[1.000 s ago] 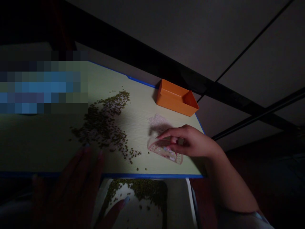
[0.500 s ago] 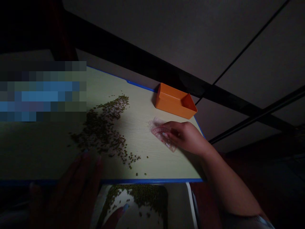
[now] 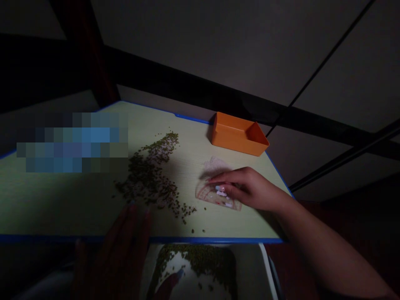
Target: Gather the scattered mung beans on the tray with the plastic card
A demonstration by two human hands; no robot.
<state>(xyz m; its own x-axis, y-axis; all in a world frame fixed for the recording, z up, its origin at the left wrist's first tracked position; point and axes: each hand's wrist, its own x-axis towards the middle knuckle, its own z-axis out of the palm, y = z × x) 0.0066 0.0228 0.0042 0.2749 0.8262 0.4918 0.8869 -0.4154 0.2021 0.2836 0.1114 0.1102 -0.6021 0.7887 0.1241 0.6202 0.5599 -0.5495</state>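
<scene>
A pale table top with a blue edge point(image 3: 218, 240) carries a spread of small green beans point(image 3: 146, 175). My right hand point(image 3: 246, 187) rests on the table at the right, fingers closed on a clear pink plastic protractor point(image 3: 215, 196) that lies flat beside a small pinkish heap point(image 3: 214, 164). My left hand point(image 3: 125, 246) lies in shadow at the front edge, fingers stretched flat toward the beans, thumb down over a white container point(image 3: 250, 271) of green beans below the table edge.
An orange open box point(image 3: 239, 134) stands at the table's far right corner. A blurred blue patch point(image 3: 71, 143) covers the table's left part. Dark beams and a grey tiled floor lie beyond the table.
My right hand has drawn the protractor back toward me, away from the pinkish heap. The view has shifted, so everything sits a little further right. My left hand stays at the front edge.
</scene>
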